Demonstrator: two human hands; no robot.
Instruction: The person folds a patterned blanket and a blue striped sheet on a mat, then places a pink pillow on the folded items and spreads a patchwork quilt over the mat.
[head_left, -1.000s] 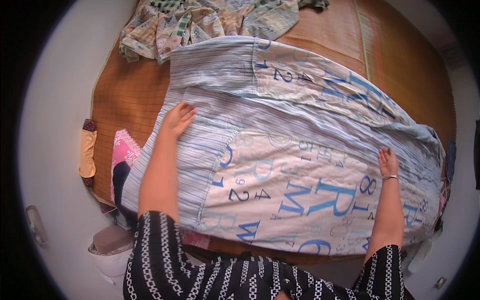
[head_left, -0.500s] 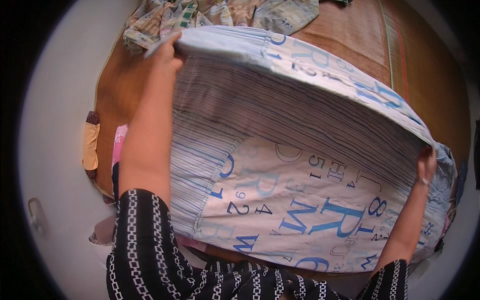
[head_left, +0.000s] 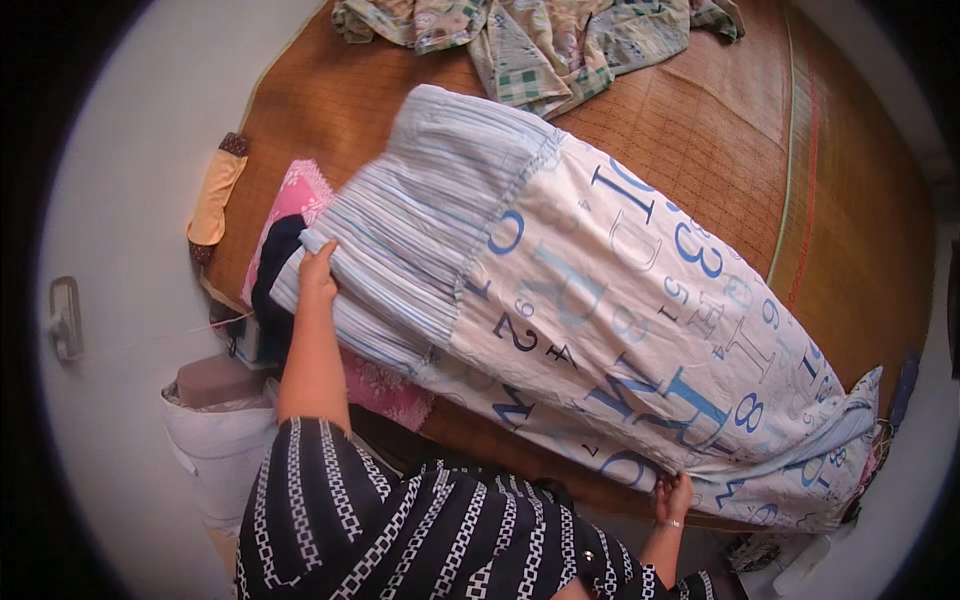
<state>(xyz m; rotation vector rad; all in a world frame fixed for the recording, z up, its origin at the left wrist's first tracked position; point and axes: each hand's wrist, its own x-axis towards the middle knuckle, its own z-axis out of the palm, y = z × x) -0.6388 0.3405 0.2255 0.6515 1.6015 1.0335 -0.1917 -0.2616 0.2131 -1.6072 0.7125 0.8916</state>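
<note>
A long bed cover [head_left: 560,300] lies across the mat in front of me, white with blue and grey letters and figures, and with a blue-striped band [head_left: 400,230] at its left end. Its far fold now rests low over the rest of the cloth. My left hand [head_left: 319,268] is closed on the edge of the striped band, at the cover's near left side. Down at the near long edge, toward the right, my right hand [head_left: 675,497] pinches the cloth. The cover's right end [head_left: 845,440] is rumpled and narrows to a bunched corner.
Underneath is a brown woven mat [head_left: 330,110]. Crumpled patterned cloth [head_left: 560,50] lies at the far side. To the left are a pink lace-edged cloth [head_left: 300,190], dark fabric [head_left: 275,265], and an orange and brown roll [head_left: 217,197]. A pale bag [head_left: 220,440] stands near left.
The raised far side of the cover has come down flat, hiding its striped underside. My left hand has moved down toward me, still holding the edge; my right hand has shifted left and nearer.
</note>
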